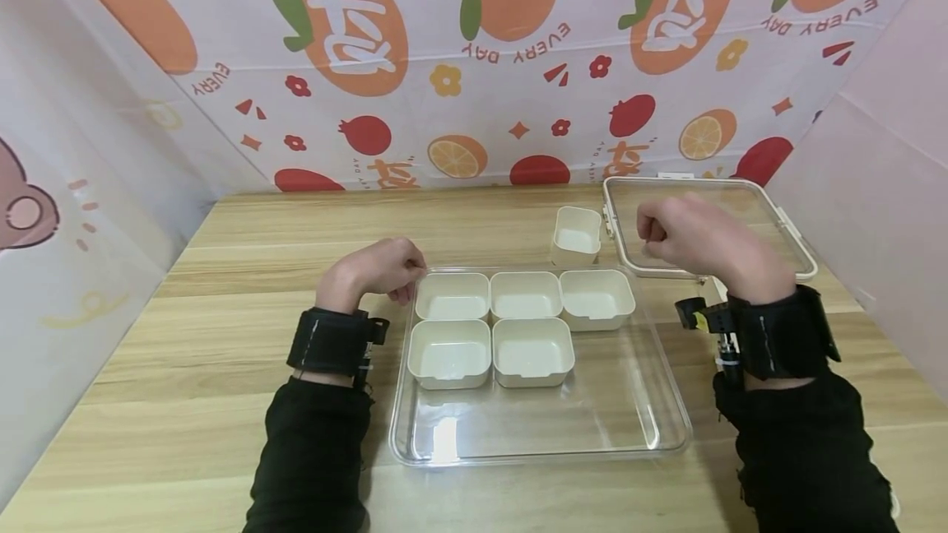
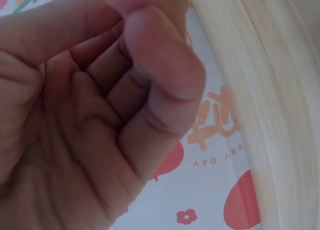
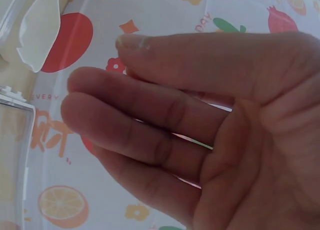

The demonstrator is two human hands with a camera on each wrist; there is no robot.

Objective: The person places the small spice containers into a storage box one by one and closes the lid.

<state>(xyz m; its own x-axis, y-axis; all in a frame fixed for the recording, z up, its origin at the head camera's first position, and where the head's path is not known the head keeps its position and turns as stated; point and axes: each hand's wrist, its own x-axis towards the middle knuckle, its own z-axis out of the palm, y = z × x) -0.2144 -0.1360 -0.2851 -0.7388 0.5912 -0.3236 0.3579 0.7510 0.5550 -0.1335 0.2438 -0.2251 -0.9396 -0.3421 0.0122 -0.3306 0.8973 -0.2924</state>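
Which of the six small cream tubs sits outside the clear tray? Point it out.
The lone cream tub on the bare table, behind the clear tray and beside the lid. The other five sit inside the tray.

Left hand (image 1: 381, 268) loosely curled; right hand (image 1: 699, 238) raised, fingers relaxed.

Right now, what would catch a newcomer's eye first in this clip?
A clear tray in the middle of the wooden table holds five cream cups; a sixth cup stands behind it, beside a clear lid. The left hand and right hand hover empty.
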